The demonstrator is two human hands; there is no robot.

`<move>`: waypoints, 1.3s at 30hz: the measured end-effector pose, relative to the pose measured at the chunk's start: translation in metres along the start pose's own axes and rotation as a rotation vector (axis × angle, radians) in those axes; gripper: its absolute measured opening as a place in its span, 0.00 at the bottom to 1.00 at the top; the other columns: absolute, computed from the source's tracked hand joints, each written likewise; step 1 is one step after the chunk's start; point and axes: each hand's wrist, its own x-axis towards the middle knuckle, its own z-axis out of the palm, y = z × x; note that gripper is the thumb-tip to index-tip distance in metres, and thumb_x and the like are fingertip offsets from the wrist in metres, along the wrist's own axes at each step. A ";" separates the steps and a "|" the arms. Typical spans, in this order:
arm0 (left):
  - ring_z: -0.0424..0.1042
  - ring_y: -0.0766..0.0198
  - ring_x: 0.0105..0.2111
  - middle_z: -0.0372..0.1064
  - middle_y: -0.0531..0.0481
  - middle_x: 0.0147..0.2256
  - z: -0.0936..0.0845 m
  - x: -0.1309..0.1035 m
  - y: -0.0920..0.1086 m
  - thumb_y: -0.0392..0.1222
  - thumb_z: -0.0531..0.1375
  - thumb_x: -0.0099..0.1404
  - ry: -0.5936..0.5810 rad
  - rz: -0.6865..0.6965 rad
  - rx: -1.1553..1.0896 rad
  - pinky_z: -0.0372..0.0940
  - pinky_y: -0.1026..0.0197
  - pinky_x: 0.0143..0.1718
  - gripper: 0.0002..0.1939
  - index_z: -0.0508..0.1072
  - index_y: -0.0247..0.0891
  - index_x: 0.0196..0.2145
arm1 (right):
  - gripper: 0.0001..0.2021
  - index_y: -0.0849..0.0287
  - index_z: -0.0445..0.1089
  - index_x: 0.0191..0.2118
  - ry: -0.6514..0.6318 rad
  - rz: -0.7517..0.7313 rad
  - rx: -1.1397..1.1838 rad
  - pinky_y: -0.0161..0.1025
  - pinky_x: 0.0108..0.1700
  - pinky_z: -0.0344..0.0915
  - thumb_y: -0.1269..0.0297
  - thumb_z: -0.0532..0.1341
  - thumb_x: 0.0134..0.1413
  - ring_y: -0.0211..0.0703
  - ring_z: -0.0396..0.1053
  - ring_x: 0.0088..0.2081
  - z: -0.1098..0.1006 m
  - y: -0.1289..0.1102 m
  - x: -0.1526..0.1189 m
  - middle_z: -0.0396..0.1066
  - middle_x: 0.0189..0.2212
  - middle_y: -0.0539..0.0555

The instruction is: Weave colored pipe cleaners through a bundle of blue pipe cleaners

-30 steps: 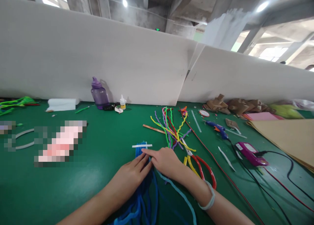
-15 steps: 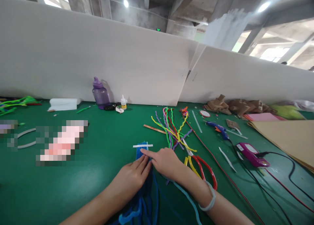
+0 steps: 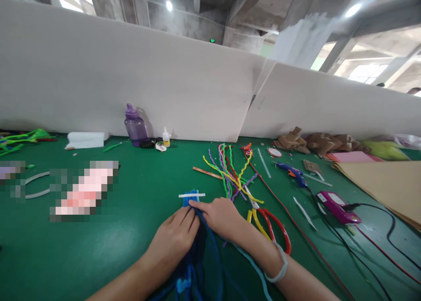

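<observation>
A flat row of blue pipe cleaners [image 3: 186,201] lies in front of me, crossed near its top end by a narrow white strip [image 3: 181,196]. My left hand [image 3: 176,235] is closed over the row, its fingers together just below the strip. From the right, my right hand [image 3: 222,215] grips at the same place, its index fingertip pressed on the blue stems and the other fingers curled. Loose blue strands trail below both hands toward me. A light blue strand [image 3: 255,268] runs under my right forearm. My palms hide the middle of the row.
Right of my hands lie coloured wavy pipe cleaners [image 3: 239,182] and red-and-yellow-handled scissors [image 3: 284,233]. Farther right are a blue glue gun [image 3: 297,176] and a purple box with cables [image 3: 338,207]. A purple bottle [image 3: 135,128] stands by the white partition [image 3: 164,82].
My left hand has shifted slightly down and left, its fingers more bent. A blue strand now runs down from beneath my right index finger, and the lower loose strands have shifted.
</observation>
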 end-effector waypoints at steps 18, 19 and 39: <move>0.71 0.48 0.47 0.70 0.30 0.47 0.009 0.002 -0.001 0.37 0.50 0.68 -0.107 -0.135 0.025 0.69 0.48 0.46 0.16 0.70 0.24 0.46 | 0.26 0.46 0.47 0.65 -0.003 0.054 -0.018 0.36 0.36 0.63 0.64 0.49 0.62 0.45 0.74 0.33 0.002 0.000 0.000 0.76 0.31 0.55; 0.71 0.47 0.47 0.70 0.29 0.47 0.009 0.002 -0.001 0.37 0.50 0.68 -0.101 -0.125 0.033 0.69 0.48 0.46 0.16 0.71 0.23 0.46 | 0.27 0.48 0.46 0.65 -0.001 0.067 -0.005 0.36 0.36 0.63 0.65 0.49 0.61 0.45 0.74 0.33 0.002 0.002 0.000 0.76 0.31 0.55; 0.68 0.43 0.50 0.67 0.27 0.49 0.008 -0.002 -0.001 0.30 0.51 0.65 -0.076 -0.097 -0.027 0.66 0.41 0.48 0.18 0.68 0.28 0.51 | 0.26 0.46 0.54 0.63 0.050 0.092 0.169 0.34 0.35 0.60 0.66 0.49 0.59 0.43 0.73 0.33 0.005 0.011 0.000 0.77 0.34 0.52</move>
